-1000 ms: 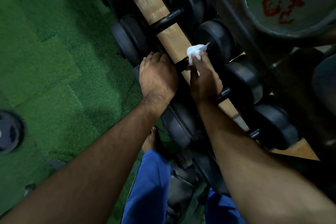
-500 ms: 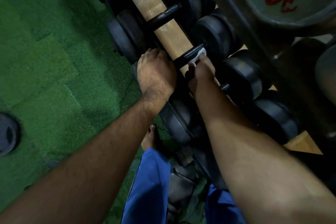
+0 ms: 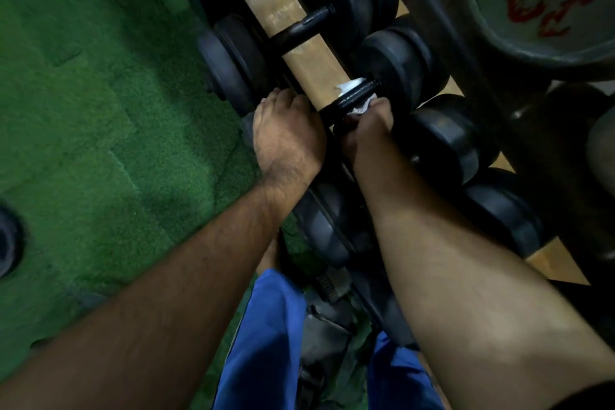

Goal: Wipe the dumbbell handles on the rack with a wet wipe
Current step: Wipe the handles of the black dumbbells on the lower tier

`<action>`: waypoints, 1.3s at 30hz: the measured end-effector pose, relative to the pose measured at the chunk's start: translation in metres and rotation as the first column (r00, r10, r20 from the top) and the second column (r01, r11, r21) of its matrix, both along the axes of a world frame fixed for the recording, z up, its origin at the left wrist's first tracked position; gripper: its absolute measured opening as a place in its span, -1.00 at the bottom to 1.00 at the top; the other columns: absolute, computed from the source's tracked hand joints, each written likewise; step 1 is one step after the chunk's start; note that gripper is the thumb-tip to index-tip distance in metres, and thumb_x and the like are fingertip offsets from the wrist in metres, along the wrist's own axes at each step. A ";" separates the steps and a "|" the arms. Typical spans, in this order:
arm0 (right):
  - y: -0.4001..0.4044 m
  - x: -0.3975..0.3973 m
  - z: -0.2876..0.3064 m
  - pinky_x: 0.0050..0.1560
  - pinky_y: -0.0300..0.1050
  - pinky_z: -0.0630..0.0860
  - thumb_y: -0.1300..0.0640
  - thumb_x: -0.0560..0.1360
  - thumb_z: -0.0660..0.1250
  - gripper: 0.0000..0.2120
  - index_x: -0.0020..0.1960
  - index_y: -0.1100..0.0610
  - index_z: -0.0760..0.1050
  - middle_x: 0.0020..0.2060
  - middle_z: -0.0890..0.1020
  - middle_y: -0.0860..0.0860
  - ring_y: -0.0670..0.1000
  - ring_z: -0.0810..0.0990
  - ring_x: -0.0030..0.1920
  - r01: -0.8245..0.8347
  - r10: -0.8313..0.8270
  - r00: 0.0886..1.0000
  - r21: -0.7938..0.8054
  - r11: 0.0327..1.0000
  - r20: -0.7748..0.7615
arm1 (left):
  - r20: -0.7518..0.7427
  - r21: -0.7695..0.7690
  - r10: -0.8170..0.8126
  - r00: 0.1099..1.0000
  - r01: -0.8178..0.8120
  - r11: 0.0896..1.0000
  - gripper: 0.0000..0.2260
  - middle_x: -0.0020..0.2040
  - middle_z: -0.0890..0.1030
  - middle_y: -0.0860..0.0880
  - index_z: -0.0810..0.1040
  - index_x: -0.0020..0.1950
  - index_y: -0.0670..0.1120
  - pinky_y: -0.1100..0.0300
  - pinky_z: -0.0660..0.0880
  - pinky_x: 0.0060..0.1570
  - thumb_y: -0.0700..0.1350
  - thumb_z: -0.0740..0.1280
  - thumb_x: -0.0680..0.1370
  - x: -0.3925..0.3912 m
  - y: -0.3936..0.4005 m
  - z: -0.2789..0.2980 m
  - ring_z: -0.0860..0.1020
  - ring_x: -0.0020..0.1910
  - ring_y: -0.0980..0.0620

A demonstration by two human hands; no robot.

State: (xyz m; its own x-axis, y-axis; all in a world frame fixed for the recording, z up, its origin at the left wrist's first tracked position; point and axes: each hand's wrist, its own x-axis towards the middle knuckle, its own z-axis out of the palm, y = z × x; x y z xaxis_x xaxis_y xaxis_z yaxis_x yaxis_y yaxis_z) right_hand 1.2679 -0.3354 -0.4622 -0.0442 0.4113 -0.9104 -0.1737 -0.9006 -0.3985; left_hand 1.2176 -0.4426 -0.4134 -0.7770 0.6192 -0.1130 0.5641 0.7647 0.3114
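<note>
Black dumbbells lie in a row across a wooden rack (image 3: 309, 70). My right hand (image 3: 367, 130) is closed around a white wet wipe (image 3: 352, 91) that is wrapped under and around one black dumbbell handle (image 3: 349, 98). Bits of the wipe show above and below the bar. My left hand (image 3: 288, 140) rests palm down on the near end of the same dumbbell, covering its weight. Another dumbbell handle (image 3: 304, 27) lies bare farther up the rack.
Green turf floor (image 3: 100, 110) fills the left side, with a dark weight plate (image 3: 6, 243) at its left edge. A large grey plate with red marks (image 3: 539, 0) hangs at the top right. My blue trousers (image 3: 266, 343) and a bare foot are below.
My right hand has turned under the handle and slid the wipe along it toward the far weight. The wipe now wraps the bar. My left hand has stayed put.
</note>
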 end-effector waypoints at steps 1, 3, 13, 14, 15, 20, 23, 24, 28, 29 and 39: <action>-0.010 0.000 -0.004 -0.24 -0.18 0.61 0.05 0.55 0.16 -0.67 0.11 0.23 0.59 -0.15 0.67 0.06 0.16 0.66 -0.25 -0.077 0.077 0.996 -0.011 0.997 0.040 | 0.016 0.019 0.000 1.000 0.000 1.000 -0.60 -0.01 0.63 -0.13 0.63 -0.09 -0.14 -0.04 0.42 0.22 -0.02 0.03 0.43 -0.001 -0.001 0.001 0.55 0.13 -0.17; -0.026 0.003 -0.006 -0.19 -0.14 0.56 0.07 0.54 0.16 -0.65 0.15 0.24 0.58 -0.15 0.65 0.11 0.16 0.63 -0.19 -0.252 0.253 0.967 -0.035 0.967 0.020 | 0.074 0.072 -0.024 0.997 0.018 0.997 -0.60 0.00 0.63 -0.13 0.61 -0.08 -0.13 -0.05 0.42 0.22 -0.01 0.02 0.43 -0.007 -0.003 0.003 0.54 0.12 -0.17; -0.026 -0.007 0.013 -0.47 -0.28 0.28 0.19 0.56 0.16 -0.69 -0.36 0.15 0.44 -0.48 0.46 0.05 0.00 0.39 -0.53 -0.409 0.410 0.912 0.007 0.912 -0.026 | 0.076 0.124 -0.171 0.982 0.161 0.979 -0.75 0.05 0.58 -0.14 0.54 -0.03 -0.14 -0.12 0.42 0.23 -0.07 0.10 0.57 -0.015 -0.019 -0.004 0.51 0.16 -0.22; -0.026 -0.005 0.017 -0.45 -0.26 0.24 0.13 0.56 0.17 -0.69 -0.34 0.10 0.45 -0.46 0.45 0.02 -0.02 0.36 -0.50 -0.490 0.489 0.871 -0.028 0.871 -0.035 | 0.076 0.124 -0.169 0.983 0.159 0.979 -0.73 0.04 0.58 -0.14 0.54 -0.03 -0.14 -0.13 0.42 0.23 -0.06 0.09 0.57 -0.014 -0.018 -0.003 0.51 0.16 -0.22; -0.021 0.000 0.020 -0.47 -0.28 0.21 0.07 0.57 0.19 -0.69 -0.33 0.06 0.44 -0.48 0.43 -0.02 -0.05 0.32 -0.51 -0.580 0.581 0.814 -0.067 0.812 -0.002 | 0.073 0.126 -0.167 0.983 0.157 0.979 -0.71 0.03 0.58 -0.14 0.54 -0.05 -0.15 -0.14 0.42 0.23 -0.05 0.08 0.57 -0.014 -0.018 -0.003 0.51 0.15 -0.22; -0.006 0.021 0.025 -0.64 -0.36 0.20 0.11 0.52 0.36 -0.94 -0.07 0.10 0.56 -0.38 0.46 -0.01 -0.14 0.34 -0.61 -0.597 0.601 0.782 -0.078 0.798 0.164 | 0.053 0.108 -0.156 0.986 0.150 0.983 -0.76 0.02 0.58 -0.14 0.55 -0.07 -0.16 -0.11 0.43 0.23 -0.09 0.12 0.55 -0.013 -0.018 -0.003 0.52 0.12 -0.20; -0.013 0.024 0.030 -0.50 -0.23 0.39 0.06 0.45 0.42 -0.86 -0.15 0.14 0.59 -0.43 0.54 0.07 -0.02 0.48 -0.56 -0.597 0.477 0.771 0.221 0.771 0.421 | 0.063 0.097 -0.144 0.988 0.137 0.986 -0.75 0.02 0.58 -0.13 0.54 -0.07 -0.15 -0.11 0.42 0.24 -0.08 0.11 0.56 -0.011 -0.018 -0.001 0.52 0.13 -0.19; -0.015 0.025 0.029 -0.37 -0.15 0.46 0.00 0.46 0.40 -0.82 -0.17 0.12 0.62 -0.38 0.60 0.09 0.07 0.57 -0.42 -0.707 0.459 0.675 0.330 0.625 0.578 | 0.067 0.095 -0.142 0.988 0.135 0.986 -0.74 0.02 0.58 -0.13 0.54 -0.07 -0.15 -0.12 0.43 0.24 -0.07 0.10 0.56 -0.011 -0.018 0.000 0.52 0.14 -0.19; -0.018 0.030 0.036 -0.01 -0.09 0.49 0.07 0.50 0.27 -0.76 0.09 0.02 0.64 0.04 0.69 -0.02 0.08 0.63 0.08 -0.904 0.181 0.428 0.422 0.070 0.886 | 0.088 0.084 -0.130 0.988 0.123 0.989 -0.73 0.02 0.59 -0.13 0.56 -0.07 -0.15 -0.12 0.43 0.23 -0.07 0.12 0.55 -0.010 -0.017 0.003 0.52 0.14 -0.19; -0.017 0.029 0.035 0.00 -0.08 0.49 0.08 0.49 0.23 -0.73 0.13 0.00 0.62 0.09 0.68 -0.05 0.07 0.63 0.09 -0.906 0.148 0.417 0.423 -0.016 0.897 | 0.095 0.079 -0.126 0.988 0.119 0.990 -0.74 0.03 0.59 -0.13 0.57 -0.06 -0.15 -0.12 0.42 0.24 -0.07 0.13 0.55 -0.010 -0.016 0.004 0.51 0.16 -0.19; 0.001 -0.001 0.025 0.04 -0.02 0.50 -0.09 0.57 0.13 -0.70 0.11 -0.02 0.57 0.13 0.61 0.04 0.18 0.59 0.13 -0.849 0.381 -0.268 -0.029 -0.528 0.885 | 0.109 0.096 -0.118 0.987 0.108 0.990 -0.67 0.11 0.60 -0.14 0.60 0.03 -0.17 -0.10 0.40 0.26 -0.01 0.12 0.60 -0.010 -0.018 0.004 0.51 0.21 -0.18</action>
